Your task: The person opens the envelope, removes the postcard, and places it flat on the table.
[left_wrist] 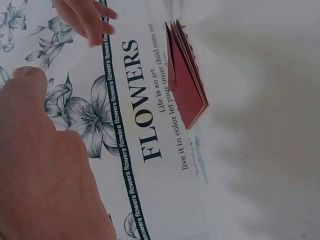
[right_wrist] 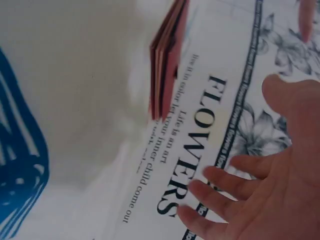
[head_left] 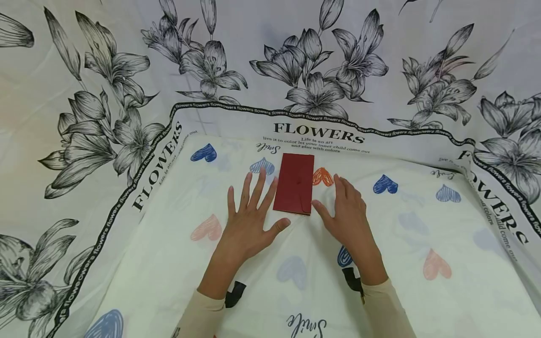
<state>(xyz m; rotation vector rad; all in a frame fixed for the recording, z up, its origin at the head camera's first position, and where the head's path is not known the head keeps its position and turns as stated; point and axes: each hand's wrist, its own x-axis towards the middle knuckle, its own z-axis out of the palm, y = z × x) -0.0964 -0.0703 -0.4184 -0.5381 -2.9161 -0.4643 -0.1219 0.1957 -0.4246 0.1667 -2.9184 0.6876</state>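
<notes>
A flat dark red folded packet (head_left: 294,184), like a red envelope or folded card, lies on the white cloth between my two hands. Seen edge-on in the left wrist view, the red packet (left_wrist: 187,82) shows several stacked layers along its side; the right wrist view shows the same layers (right_wrist: 167,65). My left hand (head_left: 249,225) is just left of it, fingers straight and spread, holding nothing. On the other side is my right hand (head_left: 348,213), fingers extended and thumb pointing toward the packet's lower right edge, also holding nothing.
The white cloth (head_left: 253,291) carries printed hearts and the word Smile. Its border has FLOWERS lettering (head_left: 319,133) and a black wavy band. Behind it rises fabric with black lily drawings (head_left: 317,70). Black straps (head_left: 235,294) show at both wrists.
</notes>
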